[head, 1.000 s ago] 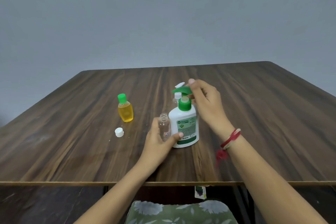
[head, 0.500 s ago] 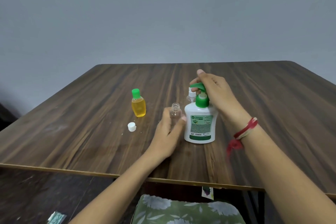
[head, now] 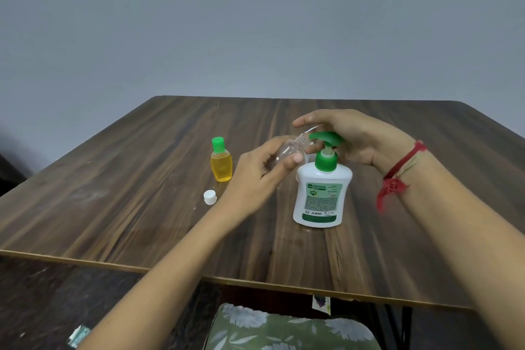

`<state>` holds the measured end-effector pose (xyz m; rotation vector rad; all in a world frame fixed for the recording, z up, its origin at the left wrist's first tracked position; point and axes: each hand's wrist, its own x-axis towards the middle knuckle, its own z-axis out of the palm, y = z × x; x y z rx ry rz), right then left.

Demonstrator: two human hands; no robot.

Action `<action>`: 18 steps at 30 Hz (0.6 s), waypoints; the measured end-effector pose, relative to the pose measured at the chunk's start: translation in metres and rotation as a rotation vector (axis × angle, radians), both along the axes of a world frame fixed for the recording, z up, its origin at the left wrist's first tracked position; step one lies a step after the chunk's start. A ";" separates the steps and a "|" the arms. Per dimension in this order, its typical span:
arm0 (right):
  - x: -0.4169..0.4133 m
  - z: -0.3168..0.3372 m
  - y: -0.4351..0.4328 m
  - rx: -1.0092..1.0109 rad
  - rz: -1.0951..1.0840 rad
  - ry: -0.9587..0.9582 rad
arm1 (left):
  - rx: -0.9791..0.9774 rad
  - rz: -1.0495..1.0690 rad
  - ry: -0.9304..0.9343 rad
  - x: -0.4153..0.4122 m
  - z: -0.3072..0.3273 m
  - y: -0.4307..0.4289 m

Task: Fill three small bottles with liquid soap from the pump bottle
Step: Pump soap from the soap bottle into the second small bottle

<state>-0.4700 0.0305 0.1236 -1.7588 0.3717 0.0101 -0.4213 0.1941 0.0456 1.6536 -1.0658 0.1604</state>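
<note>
Left hand gripping empty small bottle, tilting its neck toward pump nozzle. Right hand arching over pump bottle head, fingers loosely curled, grip holding nothing.

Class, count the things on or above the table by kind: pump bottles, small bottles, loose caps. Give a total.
Pump bottles: 1, the white pump bottle.
Small bottles: 2 clearly seen, the yellow-filled bottle and the clear empty bottle in the left hand.
Loose caps: 1, the white cap.
Total: 4
</note>
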 end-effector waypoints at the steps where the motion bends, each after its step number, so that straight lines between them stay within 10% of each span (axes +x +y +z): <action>1: 0.001 -0.001 0.000 -0.030 -0.005 0.006 | -0.006 -0.003 0.013 -0.001 0.000 -0.001; 18: 0.013 0.007 0.002 -0.268 0.096 0.126 | -0.124 -0.053 0.286 0.002 0.010 -0.009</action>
